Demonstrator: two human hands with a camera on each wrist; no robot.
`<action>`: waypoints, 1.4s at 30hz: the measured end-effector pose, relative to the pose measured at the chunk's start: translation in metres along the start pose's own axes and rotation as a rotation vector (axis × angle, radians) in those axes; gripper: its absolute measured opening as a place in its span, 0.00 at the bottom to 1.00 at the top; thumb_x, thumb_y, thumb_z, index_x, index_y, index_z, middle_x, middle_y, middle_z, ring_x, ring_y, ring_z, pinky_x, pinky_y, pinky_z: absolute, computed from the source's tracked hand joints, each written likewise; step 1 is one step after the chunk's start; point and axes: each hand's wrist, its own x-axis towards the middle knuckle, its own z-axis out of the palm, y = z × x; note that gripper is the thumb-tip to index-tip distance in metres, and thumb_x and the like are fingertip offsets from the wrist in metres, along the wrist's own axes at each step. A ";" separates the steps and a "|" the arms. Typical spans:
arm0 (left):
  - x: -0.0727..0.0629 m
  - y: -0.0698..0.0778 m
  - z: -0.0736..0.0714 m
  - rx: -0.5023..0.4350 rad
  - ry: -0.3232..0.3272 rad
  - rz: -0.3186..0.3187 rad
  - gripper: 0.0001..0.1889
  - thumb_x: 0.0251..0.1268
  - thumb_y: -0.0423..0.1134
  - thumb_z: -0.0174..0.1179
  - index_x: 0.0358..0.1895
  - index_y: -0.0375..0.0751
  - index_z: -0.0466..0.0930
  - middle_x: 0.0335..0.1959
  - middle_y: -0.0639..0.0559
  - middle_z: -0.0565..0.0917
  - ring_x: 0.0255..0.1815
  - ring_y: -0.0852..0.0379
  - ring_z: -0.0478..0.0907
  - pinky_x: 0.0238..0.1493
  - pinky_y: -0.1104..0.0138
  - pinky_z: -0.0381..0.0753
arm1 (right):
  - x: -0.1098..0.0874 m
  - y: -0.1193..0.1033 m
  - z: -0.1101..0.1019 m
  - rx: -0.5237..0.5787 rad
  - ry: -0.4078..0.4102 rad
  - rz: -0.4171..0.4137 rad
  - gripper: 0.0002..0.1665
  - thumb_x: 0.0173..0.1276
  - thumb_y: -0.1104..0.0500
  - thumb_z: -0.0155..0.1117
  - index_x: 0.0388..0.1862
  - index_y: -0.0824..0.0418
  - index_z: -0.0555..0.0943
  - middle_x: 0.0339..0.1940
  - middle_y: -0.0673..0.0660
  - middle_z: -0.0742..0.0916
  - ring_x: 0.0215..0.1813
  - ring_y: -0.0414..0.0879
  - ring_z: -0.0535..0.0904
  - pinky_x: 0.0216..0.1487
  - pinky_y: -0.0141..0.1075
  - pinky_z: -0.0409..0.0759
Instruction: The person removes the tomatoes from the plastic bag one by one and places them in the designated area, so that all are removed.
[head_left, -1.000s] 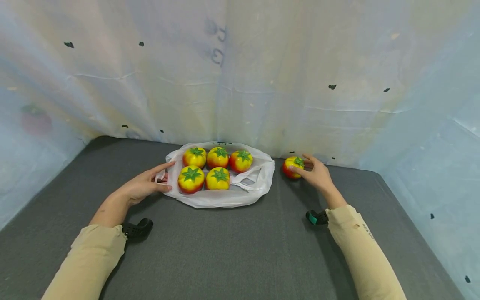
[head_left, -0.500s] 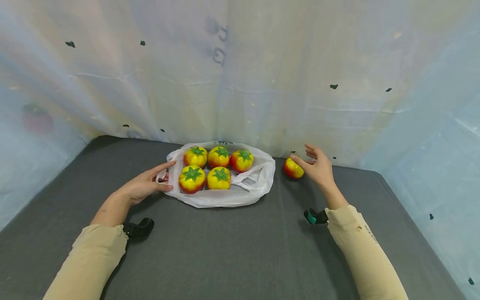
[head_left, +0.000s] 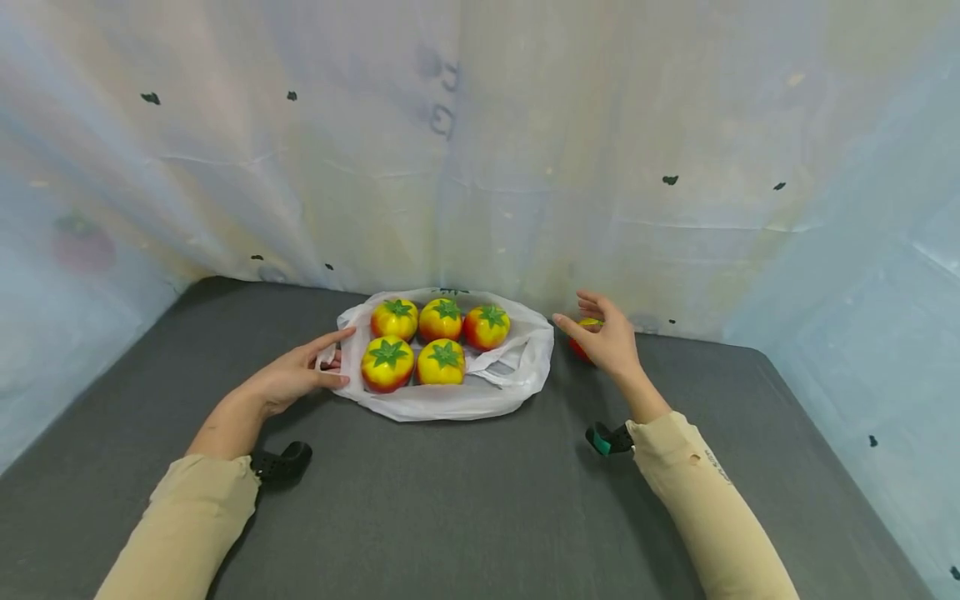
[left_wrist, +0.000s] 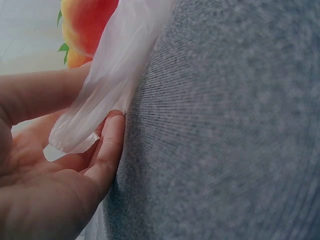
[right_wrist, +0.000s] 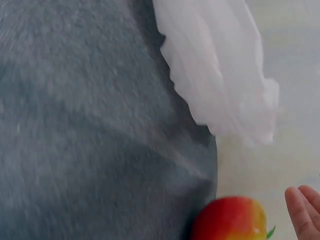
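Note:
A white plastic bag (head_left: pixel 438 408) lies on the grey table with its mouth spread wide. Several red-and-yellow tomatoes (head_left: pixel 387 365) with green star-shaped leaf tops sit inside it in two rows. My left hand (head_left: pixel 285 379) holds the bag's left end, index finger and thumb apart at the rim. In the left wrist view a loop of the plastic (left_wrist: pixel 95 110) hangs across that palm. Right of the bag, another tomato (right_wrist: pixel 230 222) stands on the table. My right hand (head_left: pixel 611 337) hovers over it with fingers extended and nothing in them, hiding most of it in the head view.
A pale plastic sheet (head_left: pixel 525 167) with dark spots rises behind the grey table (head_left: pixel 465 508) and along both sides. The bag and the lone tomato lie close to the table's back edge. Black straps (head_left: pixel 281 462) show at both sleeves.
My right hand has let go of the tomato beside the bag, lifted its fingers, and shifted left above it. My left hand stays at the bag's end.

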 end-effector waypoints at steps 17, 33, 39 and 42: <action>0.002 -0.003 -0.002 0.020 -0.012 0.022 0.46 0.64 0.34 0.61 0.78 0.47 0.39 0.74 0.27 0.37 0.67 0.33 0.44 0.68 0.40 0.53 | 0.004 -0.024 0.028 0.064 -0.091 -0.009 0.37 0.64 0.49 0.67 0.69 0.61 0.67 0.64 0.65 0.76 0.63 0.57 0.74 0.61 0.49 0.74; 0.000 -0.003 -0.001 0.021 0.001 0.026 0.46 0.63 0.35 0.62 0.78 0.48 0.41 0.75 0.28 0.38 0.68 0.33 0.44 0.68 0.40 0.53 | 0.008 -0.040 0.052 0.097 -0.210 0.035 0.39 0.63 0.46 0.67 0.70 0.56 0.67 0.66 0.60 0.75 0.63 0.57 0.74 0.58 0.50 0.77; 0.000 -0.003 0.000 0.017 0.010 0.027 0.45 0.63 0.35 0.61 0.78 0.48 0.41 0.76 0.29 0.35 0.70 0.33 0.42 0.69 0.38 0.49 | 0.009 -0.041 0.060 0.082 -0.249 0.060 0.39 0.63 0.44 0.66 0.70 0.55 0.67 0.66 0.61 0.74 0.65 0.58 0.73 0.60 0.52 0.75; 0.000 -0.002 0.000 0.022 0.012 0.034 0.45 0.63 0.35 0.61 0.78 0.47 0.41 0.75 0.28 0.37 0.69 0.33 0.45 0.68 0.39 0.52 | 0.010 -0.043 0.063 0.065 -0.264 0.072 0.40 0.62 0.44 0.67 0.70 0.55 0.67 0.66 0.62 0.74 0.65 0.58 0.73 0.60 0.52 0.75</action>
